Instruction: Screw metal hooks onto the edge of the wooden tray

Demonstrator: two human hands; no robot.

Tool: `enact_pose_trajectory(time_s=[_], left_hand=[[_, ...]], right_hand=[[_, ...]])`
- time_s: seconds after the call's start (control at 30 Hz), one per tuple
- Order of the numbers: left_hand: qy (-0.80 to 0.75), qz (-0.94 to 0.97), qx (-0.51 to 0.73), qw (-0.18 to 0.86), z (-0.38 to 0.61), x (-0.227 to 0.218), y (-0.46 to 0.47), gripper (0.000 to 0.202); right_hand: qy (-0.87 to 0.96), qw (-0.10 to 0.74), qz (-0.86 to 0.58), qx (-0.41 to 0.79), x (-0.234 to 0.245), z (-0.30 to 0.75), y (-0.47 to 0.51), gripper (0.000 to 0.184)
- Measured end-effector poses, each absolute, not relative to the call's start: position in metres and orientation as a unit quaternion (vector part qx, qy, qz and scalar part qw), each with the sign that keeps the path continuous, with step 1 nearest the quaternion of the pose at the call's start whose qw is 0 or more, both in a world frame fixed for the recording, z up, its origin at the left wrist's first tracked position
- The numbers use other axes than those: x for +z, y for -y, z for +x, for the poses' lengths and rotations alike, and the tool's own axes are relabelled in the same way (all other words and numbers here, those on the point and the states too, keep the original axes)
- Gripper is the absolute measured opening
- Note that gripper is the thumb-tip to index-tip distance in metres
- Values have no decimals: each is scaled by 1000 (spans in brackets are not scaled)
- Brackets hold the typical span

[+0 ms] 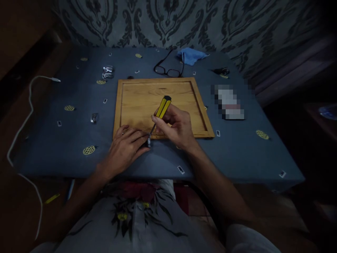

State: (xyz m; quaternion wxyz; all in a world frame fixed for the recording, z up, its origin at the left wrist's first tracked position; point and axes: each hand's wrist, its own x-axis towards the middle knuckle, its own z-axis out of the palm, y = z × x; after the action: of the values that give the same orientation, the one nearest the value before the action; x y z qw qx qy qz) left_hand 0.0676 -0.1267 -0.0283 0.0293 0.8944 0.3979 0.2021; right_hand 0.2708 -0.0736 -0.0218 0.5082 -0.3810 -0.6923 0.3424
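A framed wooden panel (158, 100) lies flat on the table. My right hand (177, 126) is closed round a yellow-and-black screwdriver (163, 106), which tilts with its shaft pointing down to the left. Its tip meets a small shiny metal fitting (149, 141) at the panel's near edge. My left hand (126, 149) rests over the panel's near left corner, with fingers and thumb closed about that fitting. The fingers partly cover the fitting, so its exact kind and any screw under the tip cannot be made out.
Several shiny metal pieces (107, 72) sit at the back left, with another metal piece (94, 118) nearer. Eyeglasses (168, 72) and a blue cloth (192, 56) lie behind the panel. A pixelated object (229, 102) is on the right. A white cable (31, 105) runs along the left.
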Motion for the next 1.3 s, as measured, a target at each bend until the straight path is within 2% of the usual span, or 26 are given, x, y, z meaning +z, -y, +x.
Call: enact_pose_trajectory(time_s=[0.57,0.97,1.3], left_hand=[[-407,893,190,3,74,-27,131,25],[-391,890,233,-27,75,-30,131,20],[-387,895,220,-26,75,-28,131,21]], right_hand=[[691,507,-382,346,-22,271,74,31],[693,505,-389,337,-22,271,75,33],[630,568,-373,376,-16,264,80,26]])
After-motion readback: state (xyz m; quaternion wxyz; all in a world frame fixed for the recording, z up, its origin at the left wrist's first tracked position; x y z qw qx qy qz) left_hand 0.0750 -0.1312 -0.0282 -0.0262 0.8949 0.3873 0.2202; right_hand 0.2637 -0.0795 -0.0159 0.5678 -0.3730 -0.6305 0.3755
